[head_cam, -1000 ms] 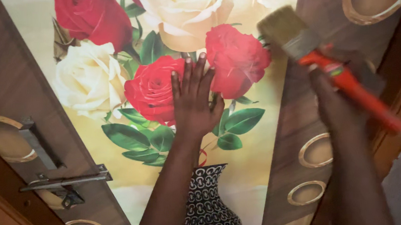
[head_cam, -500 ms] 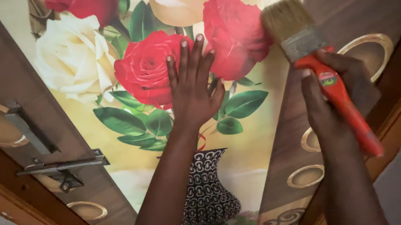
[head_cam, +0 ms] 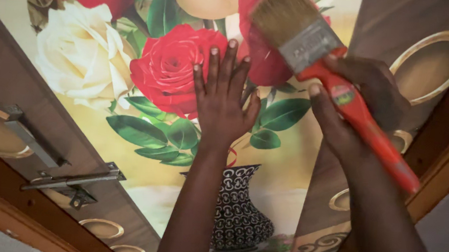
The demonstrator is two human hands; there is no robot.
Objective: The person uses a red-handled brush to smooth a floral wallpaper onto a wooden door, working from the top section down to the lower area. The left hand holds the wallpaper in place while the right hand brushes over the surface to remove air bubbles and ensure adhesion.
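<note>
Filling the view is a door (head_cam: 306,163) printed with a bouquet of red and cream roses (head_cam: 173,67) in a patterned black-and-white vase (head_cam: 239,211), flanked by brown wood-grain panels with gold rings; a wooden frame (head_cam: 28,217) runs along the lower left and the right edge, and a strip of pale wall shows beyond it at the lower right. Nearest the camera, two forearms rise from the bottom edge. The left hand (head_cam: 225,102) lies flat against the printed panel, fingers straight and slightly spread, tips reaching the red rose. The right hand (head_cam: 355,106) grips a paintbrush (head_cam: 333,78) by its orange-red handle, thumb along one side and fingers wrapped behind. Farther off at the left, a metal pull handle (head_cam: 31,139) and a sliding latch bolt (head_cam: 70,178) sit on the brown panel. Compared with half a second ago, the brush has shifted left and now overlaps the red rose above the left hand's fingertips, where before it stood off to the right of them; the left hand has barely moved. The brush's long axis runs diagonally, bristles (head_cam: 282,14) pointing to the upper left, handle end to the lower right.
</note>
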